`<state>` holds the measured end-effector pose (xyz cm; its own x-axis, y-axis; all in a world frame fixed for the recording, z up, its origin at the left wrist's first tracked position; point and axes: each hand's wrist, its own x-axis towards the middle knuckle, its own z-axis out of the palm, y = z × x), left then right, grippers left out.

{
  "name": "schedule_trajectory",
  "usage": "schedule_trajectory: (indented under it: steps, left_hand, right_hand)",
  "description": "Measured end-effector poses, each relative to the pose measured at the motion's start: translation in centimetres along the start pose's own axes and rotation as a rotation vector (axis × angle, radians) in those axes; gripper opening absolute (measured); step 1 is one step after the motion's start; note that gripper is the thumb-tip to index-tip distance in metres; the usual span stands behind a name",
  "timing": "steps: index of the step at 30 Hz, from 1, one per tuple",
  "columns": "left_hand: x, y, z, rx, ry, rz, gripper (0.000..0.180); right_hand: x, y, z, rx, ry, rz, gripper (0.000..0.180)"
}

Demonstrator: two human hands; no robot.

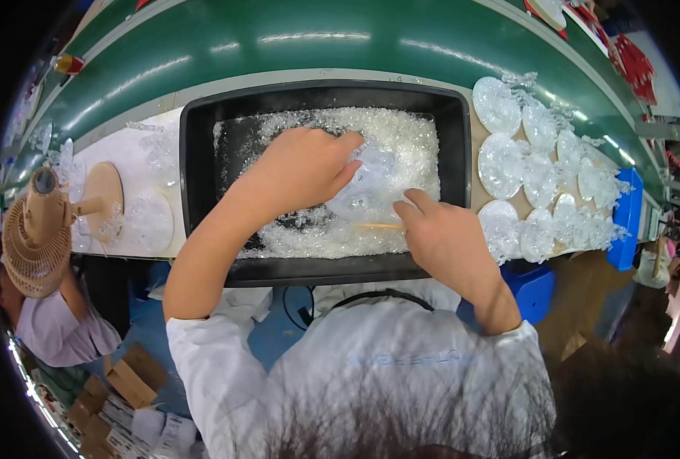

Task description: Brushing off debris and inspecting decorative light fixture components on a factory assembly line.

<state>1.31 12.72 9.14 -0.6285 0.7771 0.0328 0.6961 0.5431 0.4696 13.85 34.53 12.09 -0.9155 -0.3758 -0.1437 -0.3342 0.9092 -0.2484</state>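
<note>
Both hands (370, 199) work clear plastic pieces (401, 145) inside black tray (202, 153).

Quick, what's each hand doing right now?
Left hand: closed on a clear plastic piece.
Right hand: pinching a thin stick.

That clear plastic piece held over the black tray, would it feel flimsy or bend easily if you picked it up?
Probably light: the left hand lifts the clear plastic piece with fingertips alone. It looks thin and see-through, so likely brittle or slightly flexible rather than solid. Its glossy surface may be slippery. The black tray is strewn with clear fragments, hinting that such plastic snaps or trims off readily.
</note>
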Motion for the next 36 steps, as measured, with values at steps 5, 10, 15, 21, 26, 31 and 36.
schedule_trajectory:
  steps: [5,10,15,21,26,31,36]
  left_hand:
    - [0.1,-0.6,0.3,-0.017,-0.014,0.054,0.027]
    - [0.9,-0.9,0.1,-0.066,-0.063,0.083,0.028]
    - [1.0,-1.4,1.3,-0.141,0.024,0.159,0.027]
    - [1.4,-0.9,2.4,-0.204,0.087,0.201,0.025]
    - [1.5,-0.4,1.2,-0.246,0.0,0.168,0.021]
    - [1.5,-0.4,1.0,-0.249,-0.06,0.167,0.022]
    - [1.3,-0.9,1.4,-0.265,-0.039,0.198,0.022]
  right_hand:
    - [-1.2,1.2,0.1,-0.088,-0.201,-0.014,0.015]
    - [-0.2,1.5,1.0,0.055,-0.188,-0.124,0.021]
    - [-1.2,1.8,-0.9,0.174,-0.017,-0.102,0.03]
    - [0.9,2.9,-1.4,0.27,0.12,0.127,0.031]
    - [4.7,5.2,-0.6,0.432,0.184,0.205,0.034]
    - [7.5,6.8,1.7,0.381,0.107,0.094,0.039]
    - [7.1,7.8,1.3,1.118,-0.27,0.091,0.046]
